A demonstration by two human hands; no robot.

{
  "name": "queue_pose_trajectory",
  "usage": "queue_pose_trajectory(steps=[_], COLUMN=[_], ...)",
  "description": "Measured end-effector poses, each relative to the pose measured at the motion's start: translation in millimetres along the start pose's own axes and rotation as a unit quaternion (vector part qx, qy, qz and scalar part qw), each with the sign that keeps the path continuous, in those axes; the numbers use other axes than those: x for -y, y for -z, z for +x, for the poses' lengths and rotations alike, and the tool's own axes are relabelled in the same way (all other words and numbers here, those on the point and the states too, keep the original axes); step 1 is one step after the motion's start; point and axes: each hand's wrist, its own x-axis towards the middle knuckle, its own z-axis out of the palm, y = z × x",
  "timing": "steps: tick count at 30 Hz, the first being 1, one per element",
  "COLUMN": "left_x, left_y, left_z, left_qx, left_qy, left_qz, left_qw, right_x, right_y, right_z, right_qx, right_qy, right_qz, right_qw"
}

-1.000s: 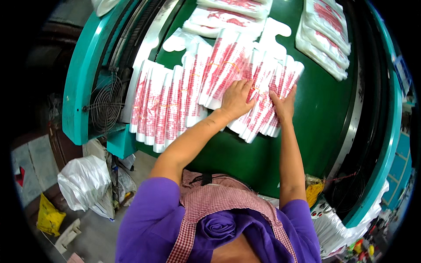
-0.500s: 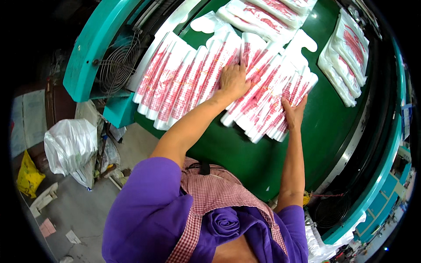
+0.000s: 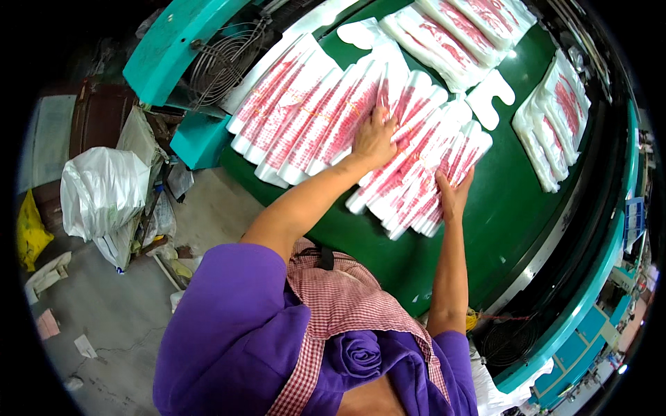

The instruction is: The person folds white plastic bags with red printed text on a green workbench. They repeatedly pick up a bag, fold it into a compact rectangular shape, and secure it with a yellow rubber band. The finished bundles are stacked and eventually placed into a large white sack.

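Rolled or folded white plastic bags with red print lie side by side on a green tabletop [image 3: 479, 256]. They form a left row [image 3: 291, 118] and a right row [image 3: 406, 173], which meet near my left hand [image 3: 375, 142]. That hand rests between the rows, its fingers curled over the bags and the thumb toward the right row. My right hand [image 3: 455, 195] clasps the outer end of the right row, thumb on top and fingers at the far side. The bags hide some of its fingertips.
Stacked flat printed bags [image 3: 458, 35] lie at the far side, and another stack [image 3: 553, 121] at the right. White cut-outs [image 3: 491, 97] lie between. A wire-guarded fan [image 3: 229, 66] and teal frame [image 3: 201, 139] border the left; a teal rail [image 3: 590, 298] curves along the right.
My right hand has moved left and nearer, pressing the right row closer together against my left hand. The whole view has shifted, so the left row appears further right.
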Motion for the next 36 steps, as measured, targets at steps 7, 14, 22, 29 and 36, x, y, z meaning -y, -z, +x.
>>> queue_pose_trajectory(steps=[7,14,22,29,36], left_x=[36,108,154,171,134], left_y=[45,77,123,109,100], left_z=[-73,-57,-23,-36,-26], left_qx=[0.004,-0.098,-0.184,-0.148,0.062], left_qy=[-0.075,0.074,-0.015,0.005,0.031], left_qz=[0.018,0.052,0.212,0.22,0.025], left_qw=[0.997,0.991,0.96,0.964,0.997], right_x=[-12,-2,-9,-3,0], right_y=[-20,-27,-26,-24,-24], right_z=[-80,-83,-81,-84,-87], right_qx=[-0.006,-0.019,-0.017,-0.015,-0.023], right_qy=[-0.026,-0.029,-0.03,-0.04,-0.06], right_qz=[-0.015,-0.038,0.011,0.019,0.004], right_qw=[1.0,0.999,0.999,0.999,0.998])
